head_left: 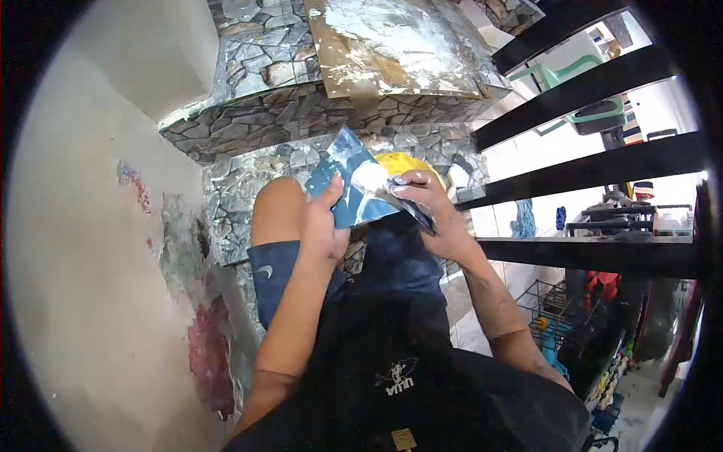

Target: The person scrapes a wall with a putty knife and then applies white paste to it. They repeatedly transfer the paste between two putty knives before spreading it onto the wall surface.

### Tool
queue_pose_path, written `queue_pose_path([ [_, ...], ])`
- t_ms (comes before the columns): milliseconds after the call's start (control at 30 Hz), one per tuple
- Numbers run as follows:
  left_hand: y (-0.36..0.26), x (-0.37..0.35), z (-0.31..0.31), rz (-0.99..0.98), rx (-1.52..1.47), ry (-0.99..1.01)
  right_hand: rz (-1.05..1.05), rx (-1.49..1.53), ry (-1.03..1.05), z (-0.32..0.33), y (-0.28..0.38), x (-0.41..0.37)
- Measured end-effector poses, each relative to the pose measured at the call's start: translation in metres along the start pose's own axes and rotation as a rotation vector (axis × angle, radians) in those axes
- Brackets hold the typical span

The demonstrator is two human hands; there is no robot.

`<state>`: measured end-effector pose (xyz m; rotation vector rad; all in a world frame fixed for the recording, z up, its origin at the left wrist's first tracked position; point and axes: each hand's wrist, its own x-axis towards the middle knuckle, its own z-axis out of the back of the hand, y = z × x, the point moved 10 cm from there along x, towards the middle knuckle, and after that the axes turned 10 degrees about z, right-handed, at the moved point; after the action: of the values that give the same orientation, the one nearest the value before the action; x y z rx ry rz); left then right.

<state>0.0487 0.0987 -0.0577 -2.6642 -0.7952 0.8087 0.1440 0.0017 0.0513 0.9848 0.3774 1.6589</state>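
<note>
My left hand (322,222) is closed on the near left edge of a flat blue sheet (345,162), its thumb lying on the upper face. White paste-like smears cover the middle of that sheet, which is tilted in front of my knees. At its right side, my right hand (438,215) is wrapped round a thin dark flat piece (416,211) with whitish marks. I cannot tell what kind of tool this piece is. Whitish residue coats the right fingers. Something yellow (403,161) shows just behind the sheet, partly hidden by it and my right hand.
Stone-patterned steps (248,124) rise ahead, with a white-smeared brown board (407,45) on the upper one. A patchy, peeling wall (113,248) stands left. Dark railing bars (587,169) run along the right; beyond them are a green chair (557,75) and a wire rack (548,309).
</note>
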Motion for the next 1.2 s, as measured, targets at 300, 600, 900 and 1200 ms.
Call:
queue_pose_path([
  [300,-0.061,-0.035,-0.004,-0.285,0.108,-0.07,-0.17,-0.259,0.115,0.056,-0.047,0.001],
  [600,-0.032,-0.004,0.026,0.148,0.402,-0.102,0.265,-0.333,0.407,0.036,0.081,0.035],
  [900,-0.001,0.011,0.009,0.429,0.585,0.09,0.699,-0.201,0.479,-0.009,0.125,0.011],
  [1200,0.014,0.013,-0.009,0.516,0.568,0.241,0.731,-0.219,0.495,-0.019,0.12,0.014],
])
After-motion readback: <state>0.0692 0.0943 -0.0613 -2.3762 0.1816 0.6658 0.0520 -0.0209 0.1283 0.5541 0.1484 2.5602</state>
